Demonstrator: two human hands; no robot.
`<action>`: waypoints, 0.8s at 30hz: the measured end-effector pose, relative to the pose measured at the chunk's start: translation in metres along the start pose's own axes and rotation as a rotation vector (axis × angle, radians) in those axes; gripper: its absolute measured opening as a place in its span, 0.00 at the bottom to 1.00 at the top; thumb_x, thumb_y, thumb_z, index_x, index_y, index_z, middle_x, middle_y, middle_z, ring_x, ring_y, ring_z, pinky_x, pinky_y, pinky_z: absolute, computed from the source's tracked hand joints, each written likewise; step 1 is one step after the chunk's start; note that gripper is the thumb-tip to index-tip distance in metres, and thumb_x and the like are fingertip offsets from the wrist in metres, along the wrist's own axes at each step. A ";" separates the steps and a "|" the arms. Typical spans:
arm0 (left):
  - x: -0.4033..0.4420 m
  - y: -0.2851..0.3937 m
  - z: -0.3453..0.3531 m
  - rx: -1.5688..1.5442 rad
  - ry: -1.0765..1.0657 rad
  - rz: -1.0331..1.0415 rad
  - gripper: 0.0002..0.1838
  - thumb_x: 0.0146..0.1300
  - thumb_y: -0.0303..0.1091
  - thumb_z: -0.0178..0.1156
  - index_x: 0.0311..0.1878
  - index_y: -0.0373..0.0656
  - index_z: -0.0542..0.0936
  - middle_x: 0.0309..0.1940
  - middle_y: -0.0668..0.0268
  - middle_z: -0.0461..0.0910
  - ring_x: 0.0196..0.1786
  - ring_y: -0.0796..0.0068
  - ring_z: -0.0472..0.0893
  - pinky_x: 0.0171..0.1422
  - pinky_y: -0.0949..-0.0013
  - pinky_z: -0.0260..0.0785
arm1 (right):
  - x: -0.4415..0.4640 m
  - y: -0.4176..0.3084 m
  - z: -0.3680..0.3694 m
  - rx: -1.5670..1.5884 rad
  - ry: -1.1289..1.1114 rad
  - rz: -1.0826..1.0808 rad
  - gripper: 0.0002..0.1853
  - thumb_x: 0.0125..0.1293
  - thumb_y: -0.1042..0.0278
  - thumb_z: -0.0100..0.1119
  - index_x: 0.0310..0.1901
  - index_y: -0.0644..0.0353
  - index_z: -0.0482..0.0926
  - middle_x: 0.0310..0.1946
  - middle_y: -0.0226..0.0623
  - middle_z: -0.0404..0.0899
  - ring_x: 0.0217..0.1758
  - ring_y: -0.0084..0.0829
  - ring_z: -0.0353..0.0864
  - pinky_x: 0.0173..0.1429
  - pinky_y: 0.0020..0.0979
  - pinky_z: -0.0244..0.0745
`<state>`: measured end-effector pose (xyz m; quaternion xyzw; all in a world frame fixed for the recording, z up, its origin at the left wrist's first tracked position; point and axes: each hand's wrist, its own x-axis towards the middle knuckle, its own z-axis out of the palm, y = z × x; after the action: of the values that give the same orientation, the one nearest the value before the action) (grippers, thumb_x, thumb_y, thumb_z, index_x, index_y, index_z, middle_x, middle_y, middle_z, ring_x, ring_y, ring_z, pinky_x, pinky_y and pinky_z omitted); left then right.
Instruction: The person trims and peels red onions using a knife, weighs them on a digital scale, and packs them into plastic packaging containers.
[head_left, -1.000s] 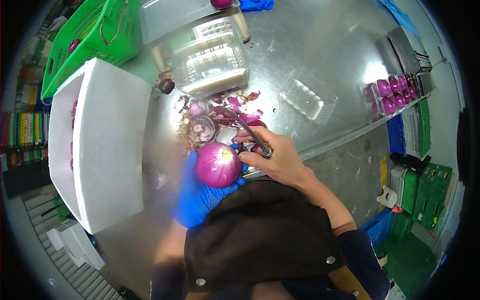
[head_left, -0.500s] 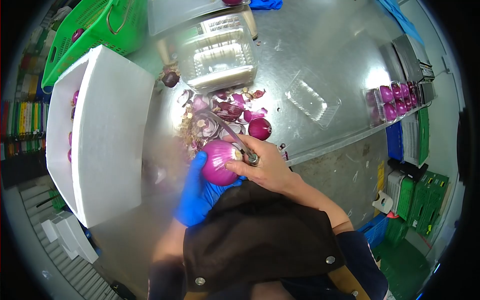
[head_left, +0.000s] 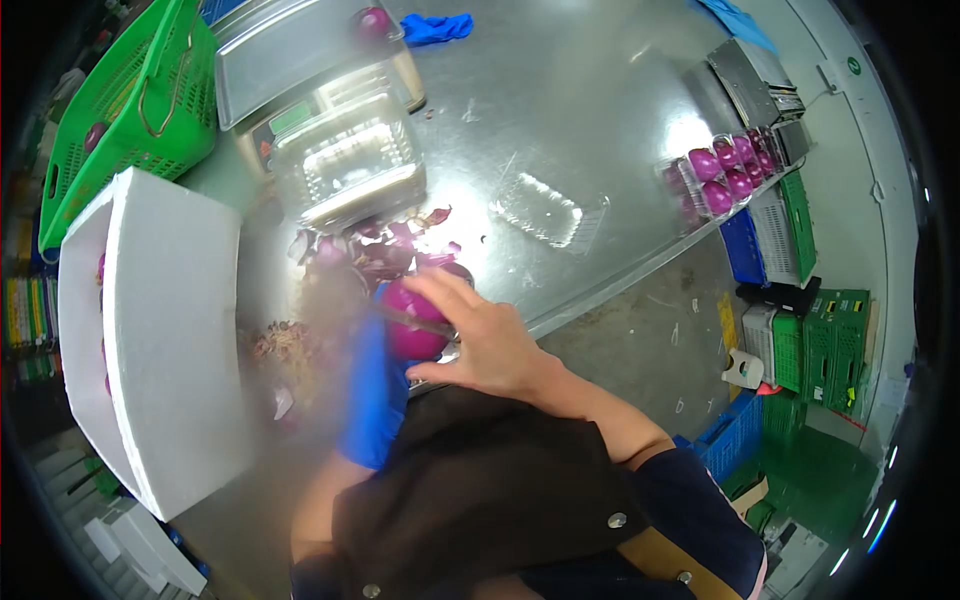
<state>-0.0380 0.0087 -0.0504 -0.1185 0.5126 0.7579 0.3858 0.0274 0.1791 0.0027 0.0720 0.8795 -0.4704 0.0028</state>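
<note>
My left hand (head_left: 372,400), in a blue glove, cups a peeled purple-red onion (head_left: 408,345) low over the metal table, its fingers partly hidden behind the onion. My bare right hand (head_left: 500,345) reaches over the onion from the right, fingers curled along its top and thumb below. A knife (head_left: 425,323) crosses the onion's face, its handle hidden in my right hand and its blade end blurred. Just behind my right fingers sits another red onion (head_left: 459,271), mostly covered. Onion skins (head_left: 385,243) lie beyond, and drier scraps (head_left: 283,340) to the left.
A white foam box (head_left: 185,330) with onions stands left, a green crate (head_left: 185,120) behind it. Clear trays (head_left: 350,165) are stacked near a scale. A clear tray (head_left: 548,212) lies mid-table; packed onions (head_left: 735,180) sit by the right edge. A blue glove (head_left: 437,28) lies at the back.
The view has shifted, so the table's things appear further left. My right fingers have moved up over the onion, and the knife blade now lies across its face instead of pointing away past it.
</note>
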 end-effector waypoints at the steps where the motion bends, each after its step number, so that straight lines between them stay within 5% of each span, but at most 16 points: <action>1: 0.007 0.003 0.013 0.023 -0.043 0.039 0.29 0.77 0.49 0.50 0.74 0.42 0.66 0.66 0.59 0.73 0.66 0.65 0.75 0.70 0.61 0.71 | 0.000 0.006 -0.003 -0.007 0.040 0.026 0.49 0.49 0.54 0.80 0.72 0.52 0.64 0.72 0.46 0.65 0.61 0.49 0.78 0.59 0.38 0.79; 5: 0.006 0.022 0.066 0.195 -0.148 0.153 0.41 0.62 0.29 0.67 0.77 0.40 0.59 0.70 0.55 0.66 0.68 0.61 0.72 0.71 0.60 0.69 | -0.005 0.024 -0.025 0.072 0.181 0.000 0.50 0.47 0.60 0.82 0.72 0.52 0.64 0.70 0.48 0.65 0.65 0.48 0.76 0.61 0.40 0.78; 9: 0.032 0.012 0.077 0.487 -0.274 0.274 0.47 0.55 0.24 0.70 0.78 0.42 0.59 0.68 0.54 0.67 0.67 0.63 0.73 0.68 0.61 0.71 | -0.009 0.042 -0.054 0.097 0.148 0.101 0.48 0.46 0.64 0.82 0.71 0.52 0.67 0.68 0.48 0.65 0.63 0.43 0.76 0.62 0.37 0.77; 11: 0.038 0.006 0.088 0.537 -0.307 0.324 0.48 0.53 0.23 0.71 0.78 0.43 0.59 0.67 0.54 0.68 0.66 0.64 0.74 0.66 0.63 0.73 | -0.012 0.054 -0.058 0.099 0.224 0.140 0.49 0.45 0.65 0.82 0.70 0.55 0.67 0.62 0.45 0.73 0.59 0.37 0.79 0.61 0.33 0.77; 15: 0.043 0.006 0.105 0.300 -0.429 0.044 0.48 0.58 0.24 0.69 0.79 0.45 0.56 0.69 0.55 0.67 0.65 0.65 0.74 0.62 0.65 0.73 | -0.014 0.087 -0.073 0.204 0.441 0.218 0.47 0.44 0.61 0.82 0.67 0.61 0.68 0.56 0.49 0.79 0.60 0.36 0.80 0.62 0.34 0.76; 17: 0.041 0.000 0.103 0.438 -0.455 0.154 0.45 0.61 0.25 0.67 0.79 0.44 0.56 0.70 0.54 0.67 0.64 0.67 0.73 0.66 0.65 0.69 | -0.012 0.105 -0.082 0.353 0.522 0.341 0.47 0.45 0.60 0.82 0.67 0.62 0.69 0.56 0.49 0.79 0.59 0.36 0.81 0.61 0.35 0.77; 20: 0.025 0.012 0.092 0.369 -0.495 0.059 0.41 0.63 0.23 0.64 0.78 0.45 0.59 0.67 0.58 0.70 0.61 0.71 0.74 0.65 0.67 0.69 | -0.008 0.137 -0.090 -0.018 0.705 0.449 0.46 0.44 0.57 0.83 0.64 0.63 0.70 0.57 0.52 0.79 0.58 0.41 0.82 0.61 0.38 0.77; 24: 0.005 0.026 0.055 0.300 -0.464 -0.022 0.37 0.64 0.18 0.60 0.77 0.45 0.63 0.62 0.62 0.73 0.56 0.77 0.74 0.64 0.71 0.70 | 0.001 0.163 -0.084 -0.260 0.647 0.555 0.43 0.46 0.59 0.80 0.65 0.58 0.70 0.57 0.49 0.78 0.59 0.49 0.80 0.64 0.42 0.74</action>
<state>-0.0486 0.0540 -0.0110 0.1111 0.5155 0.6762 0.5144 0.0523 0.3374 -0.0855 0.4479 0.8344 -0.2905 -0.1374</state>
